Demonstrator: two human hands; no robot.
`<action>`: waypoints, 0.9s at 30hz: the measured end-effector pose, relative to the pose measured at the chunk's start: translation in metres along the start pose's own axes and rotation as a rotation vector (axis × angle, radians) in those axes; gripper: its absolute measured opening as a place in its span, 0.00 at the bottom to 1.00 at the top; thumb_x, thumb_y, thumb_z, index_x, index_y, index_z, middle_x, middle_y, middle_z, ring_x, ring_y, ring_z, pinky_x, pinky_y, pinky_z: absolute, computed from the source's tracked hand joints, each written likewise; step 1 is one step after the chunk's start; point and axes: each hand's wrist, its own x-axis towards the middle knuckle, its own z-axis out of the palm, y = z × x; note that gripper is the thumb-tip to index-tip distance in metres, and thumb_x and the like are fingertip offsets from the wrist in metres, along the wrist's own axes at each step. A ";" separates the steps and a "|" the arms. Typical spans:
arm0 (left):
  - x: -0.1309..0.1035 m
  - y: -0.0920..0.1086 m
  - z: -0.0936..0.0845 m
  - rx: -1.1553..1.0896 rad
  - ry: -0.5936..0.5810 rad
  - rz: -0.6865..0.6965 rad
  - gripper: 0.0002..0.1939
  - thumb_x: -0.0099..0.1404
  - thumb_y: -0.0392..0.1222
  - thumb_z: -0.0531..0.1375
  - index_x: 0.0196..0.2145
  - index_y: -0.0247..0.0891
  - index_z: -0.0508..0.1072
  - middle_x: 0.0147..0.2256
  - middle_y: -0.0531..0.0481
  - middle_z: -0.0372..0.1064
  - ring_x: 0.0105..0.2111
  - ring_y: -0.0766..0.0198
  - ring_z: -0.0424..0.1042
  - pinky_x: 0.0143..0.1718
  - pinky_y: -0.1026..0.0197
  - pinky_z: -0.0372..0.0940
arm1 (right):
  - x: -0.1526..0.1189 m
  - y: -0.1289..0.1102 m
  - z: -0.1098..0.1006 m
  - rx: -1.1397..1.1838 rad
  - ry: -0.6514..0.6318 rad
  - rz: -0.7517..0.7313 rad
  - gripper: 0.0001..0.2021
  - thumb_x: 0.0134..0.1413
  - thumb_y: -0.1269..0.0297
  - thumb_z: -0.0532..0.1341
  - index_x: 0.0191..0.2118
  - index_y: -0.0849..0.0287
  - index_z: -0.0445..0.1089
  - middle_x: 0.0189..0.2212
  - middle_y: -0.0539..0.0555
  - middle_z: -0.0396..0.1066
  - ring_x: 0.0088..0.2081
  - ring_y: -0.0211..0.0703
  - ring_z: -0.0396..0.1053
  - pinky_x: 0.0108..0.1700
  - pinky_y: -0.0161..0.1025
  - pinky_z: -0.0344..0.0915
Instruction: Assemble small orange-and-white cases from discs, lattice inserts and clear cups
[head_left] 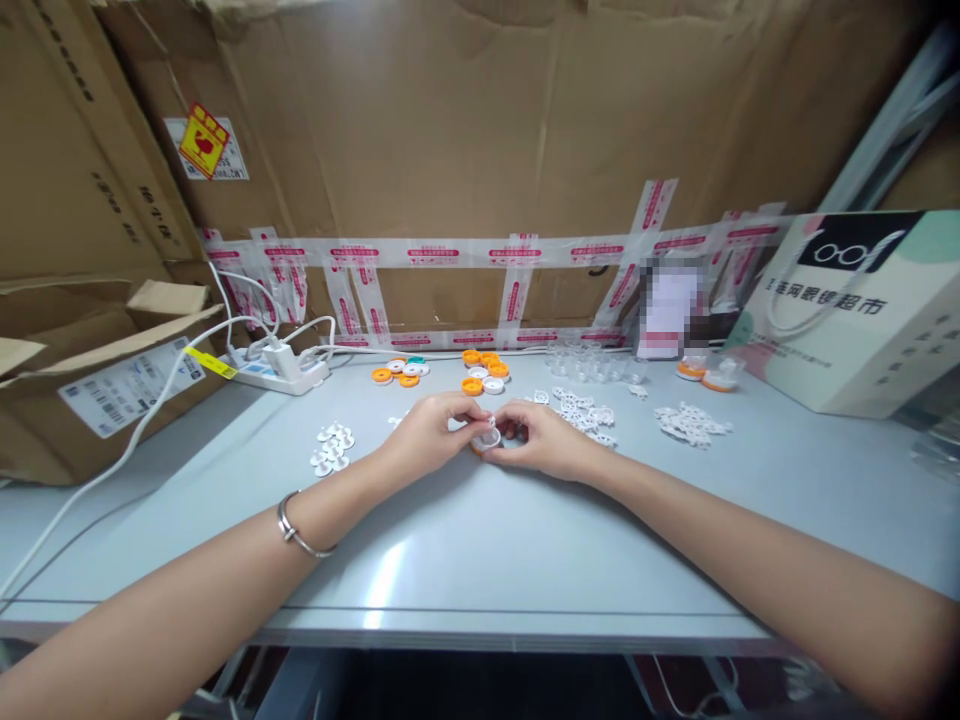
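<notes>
- The round piece with an orange base (490,440) sits between your two hands, low over the grey table (450,560); whether it touches the surface cannot be determined.
- Your right hand (551,440) grips the round piece at its right side, thumb near and fingers beyond, presumably to steady it.
- Your left hand (435,435) has thumb and forefinger pinched over the round piece, apparently on a small white part (493,423), likely for fine placement. Whether the other left fingers bear on the base is hidden.
- Left of the round piece: white stemmed discs (341,438), grouped seemingly within left-hand reach.
- Right of the round piece: white openwork parts (576,404) in a near heap and a farther one, kept apart, probably to avoid mixing.
- Beyond the round piece: orange and white rings (472,386) in two clusters, with clear cups (589,363) to the right, seemingly sorted by kind.
- Far right of the round piece: orange-based clear pieces (720,380), standing apart from loose parts, beside a printed carrier bag (840,330).
</notes>
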 end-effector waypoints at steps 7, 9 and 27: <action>0.005 0.018 -0.012 -0.181 0.136 -0.043 0.08 0.59 0.38 0.59 0.37 0.36 0.74 0.36 0.48 0.74 0.36 0.65 0.72 0.40 0.64 0.66 | -0.003 -0.019 -0.011 0.553 -0.018 0.190 0.18 0.40 0.59 0.66 0.39 0.59 0.69 0.34 0.52 0.72 0.36 0.38 0.70 0.40 0.36 0.64; 0.005 0.026 -0.018 -0.229 0.198 -0.046 0.09 0.59 0.39 0.60 0.38 0.36 0.74 0.37 0.48 0.74 0.37 0.65 0.72 0.41 0.64 0.66 | -0.006 -0.029 -0.014 0.710 0.022 0.209 0.18 0.39 0.60 0.66 0.40 0.58 0.68 0.36 0.52 0.73 0.39 0.39 0.70 0.44 0.38 0.64; -0.004 0.030 -0.024 0.274 0.418 0.560 0.13 0.58 0.30 0.59 0.42 0.40 0.68 0.38 0.48 0.71 0.39 0.66 0.70 0.43 0.60 0.67 | -0.018 -0.057 -0.020 1.220 0.104 0.161 0.10 0.42 0.63 0.66 0.35 0.58 0.73 0.37 0.51 0.73 0.42 0.37 0.69 0.55 0.40 0.61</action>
